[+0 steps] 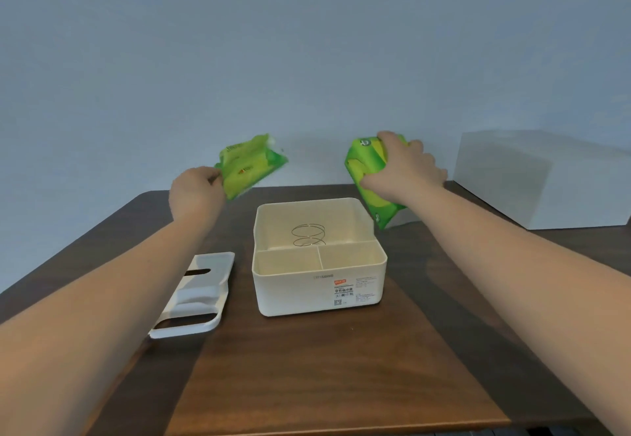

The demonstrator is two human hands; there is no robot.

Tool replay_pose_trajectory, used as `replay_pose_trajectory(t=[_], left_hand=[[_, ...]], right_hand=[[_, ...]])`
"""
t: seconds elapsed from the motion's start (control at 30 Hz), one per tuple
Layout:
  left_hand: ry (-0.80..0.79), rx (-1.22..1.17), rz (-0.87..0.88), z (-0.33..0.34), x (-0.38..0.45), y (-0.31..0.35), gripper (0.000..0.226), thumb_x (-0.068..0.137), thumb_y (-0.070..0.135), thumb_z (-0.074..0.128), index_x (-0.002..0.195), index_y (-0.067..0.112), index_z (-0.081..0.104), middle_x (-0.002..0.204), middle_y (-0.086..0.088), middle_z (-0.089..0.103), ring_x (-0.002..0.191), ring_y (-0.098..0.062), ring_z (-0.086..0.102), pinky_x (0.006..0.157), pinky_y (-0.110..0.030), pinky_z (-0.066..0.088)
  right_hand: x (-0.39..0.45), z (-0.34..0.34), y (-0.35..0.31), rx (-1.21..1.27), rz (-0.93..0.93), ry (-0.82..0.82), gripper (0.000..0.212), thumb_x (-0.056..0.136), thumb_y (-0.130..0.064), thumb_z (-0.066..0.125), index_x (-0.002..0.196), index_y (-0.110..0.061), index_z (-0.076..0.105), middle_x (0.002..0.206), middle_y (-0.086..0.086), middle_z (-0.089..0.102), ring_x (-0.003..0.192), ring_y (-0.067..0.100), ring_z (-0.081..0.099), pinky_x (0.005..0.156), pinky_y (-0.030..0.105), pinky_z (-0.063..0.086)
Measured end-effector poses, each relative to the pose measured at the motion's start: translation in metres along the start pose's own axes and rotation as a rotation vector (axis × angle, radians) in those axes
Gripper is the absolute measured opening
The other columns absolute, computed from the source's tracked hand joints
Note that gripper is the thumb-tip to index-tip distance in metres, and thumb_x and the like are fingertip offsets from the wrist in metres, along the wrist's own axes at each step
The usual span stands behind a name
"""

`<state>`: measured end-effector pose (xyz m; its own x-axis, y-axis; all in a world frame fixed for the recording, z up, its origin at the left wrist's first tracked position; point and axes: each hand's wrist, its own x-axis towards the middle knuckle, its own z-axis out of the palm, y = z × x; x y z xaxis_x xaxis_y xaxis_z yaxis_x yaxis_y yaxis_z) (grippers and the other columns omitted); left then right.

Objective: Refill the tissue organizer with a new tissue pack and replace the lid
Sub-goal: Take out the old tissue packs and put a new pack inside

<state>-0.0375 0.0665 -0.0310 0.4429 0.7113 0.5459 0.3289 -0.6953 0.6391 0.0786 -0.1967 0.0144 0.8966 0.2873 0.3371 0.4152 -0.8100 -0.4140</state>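
Softness is judged the key with the full tissue pack (370,176), clamped across its middle by the right hand (403,169) at the table's far edge beyond the open organizer (319,258), while a limp, flattened pack (251,166) is pinched by the left hand (194,193).

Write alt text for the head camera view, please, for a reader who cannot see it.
Two bare hands each hold a green tissue pack above a brown table: left hand with the crumpled pack, right hand with the full pack. Between them stands an open cream organizer with a wire spring inside; its white lid lies left of it.
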Motion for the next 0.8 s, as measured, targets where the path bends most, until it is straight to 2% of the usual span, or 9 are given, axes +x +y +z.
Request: replay_pose_trajectory(t=[0.07, 0.13, 0.23, 0.3, 0.4, 0.5, 0.6, 0.73, 0.8], left_hand=[[-0.078, 0.038, -0.022, 0.010, -0.002, -0.007, 0.029, 0.086, 0.012, 0.047, 0.093, 0.011, 0.075, 0.103, -0.018, 0.074, 0.098, -0.036, 0.065, 0.079, -0.034, 0.048], [-0.127, 0.056, -0.043, 0.019, -0.003, -0.013, 0.032, 0.090, 0.010, 0.050, 0.110, 0.010, 0.075, 0.114, -0.011, 0.073, 0.109, -0.031, 0.063, 0.085, -0.031, 0.047], [-0.183, 0.094, -0.037, 0.031, -0.003, -0.020, 0.031, 0.093, 0.015, 0.052, 0.114, 0.011, 0.074, 0.116, -0.008, 0.073, 0.108, -0.028, 0.064, 0.085, -0.031, 0.047], [-0.220, 0.119, -0.042, 0.036, -0.004, -0.023, 0.031, 0.093, 0.017, 0.052, 0.113, 0.011, 0.074, 0.113, -0.008, 0.074, 0.104, -0.027, 0.065, 0.081, -0.031, 0.047], [-0.328, 0.162, -0.035, 0.043, -0.004, -0.028, 0.030, 0.092, 0.019, 0.053, 0.110, 0.012, 0.075, 0.112, -0.007, 0.074, 0.103, -0.027, 0.066, 0.081, -0.033, 0.050], [-0.400, 0.145, -0.052, 0.047, -0.006, -0.034, 0.031, 0.091, 0.024, 0.055, 0.116, 0.017, 0.073, 0.116, -0.003, 0.073, 0.106, -0.024, 0.065, 0.082, -0.032, 0.050], [-0.407, 0.109, -0.064, 0.047, -0.006, -0.036, 0.033, 0.091, 0.024, 0.053, 0.119, 0.017, 0.071, 0.116, -0.004, 0.073, 0.106, -0.023, 0.064, 0.081, -0.031, 0.049], [-0.384, 0.090, -0.075, 0.037, -0.005, -0.034, 0.038, 0.091, 0.023, 0.054, 0.126, 0.013, 0.065, 0.126, -0.006, 0.067, 0.118, -0.024, 0.060, 0.096, -0.035, 0.047], [-0.368, 0.097, -0.068, 0.030, -0.006, -0.035, 0.038, 0.092, 0.018, 0.051, 0.127, 0.012, 0.063, 0.130, -0.007, 0.065, 0.120, -0.025, 0.058, 0.099, -0.036, 0.046]], right_hand=[[-0.001, -0.002, -0.012, 0.003, -0.132, 0.012, 0.080, 0.073, -0.044, 0.064, 0.142, -0.044, 0.024, 0.142, 0.009, 0.035, 0.127, 0.038, 0.042, 0.100, 0.051, 0.034], [-0.002, -0.002, -0.023, 0.011, -0.308, -0.035, 0.085, 0.070, -0.045, 0.068, 0.142, -0.047, 0.023, 0.147, 0.005, 0.032, 0.131, 0.035, 0.040, 0.103, 0.052, 0.034], [-0.005, 0.002, -0.033, -0.020, -0.585, -0.185, 0.091, 0.068, -0.045, 0.073, 0.143, -0.048, 0.024, 0.151, 0.002, 0.030, 0.136, 0.028, 0.037, 0.107, 0.050, 0.035], [-0.006, 0.006, -0.036, -0.091, -0.686, -0.246, 0.091, 0.068, -0.044, 0.073, 0.144, -0.047, 0.023, 0.152, 0.001, 0.029, 0.137, 0.027, 0.036, 0.107, 0.050, 0.036], [-0.007, 0.012, -0.035, -0.203, -0.757, -0.318, 0.090, 0.072, -0.044, 0.072, 0.145, -0.049, 0.020, 0.154, 0.000, 0.024, 0.139, 0.029, 0.032, 0.108, 0.048, 0.033], [-0.009, 0.019, -0.037, -0.322, -0.822, -0.387, 0.088, 0.075, -0.046, 0.069, 0.144, -0.053, 0.016, 0.157, -0.002, 0.018, 0.140, 0.029, 0.029, 0.108, 0.049, 0.030], [-0.008, 0.022, -0.045, -0.389, -0.846, -0.430, 0.086, 0.076, -0.047, 0.068, 0.144, -0.055, 0.015, 0.159, -0.004, 0.015, 0.140, 0.029, 0.027, 0.109, 0.050, 0.027], [-0.002, 0.024, -0.051, -0.418, -0.834, -0.475, 0.085, 0.077, -0.049, 0.067, 0.144, -0.054, 0.015, 0.158, -0.006, 0.017, 0.140, 0.029, 0.027, 0.111, 0.052, 0.027], [-0.002, 0.028, -0.052, -0.418, -0.834, -0.475, 0.083, 0.078, -0.052, 0.065, 0.145, -0.053, 0.016, 0.158, -0.008, 0.020, 0.140, 0.027, 0.028, 0.111, 0.052, 0.026]])
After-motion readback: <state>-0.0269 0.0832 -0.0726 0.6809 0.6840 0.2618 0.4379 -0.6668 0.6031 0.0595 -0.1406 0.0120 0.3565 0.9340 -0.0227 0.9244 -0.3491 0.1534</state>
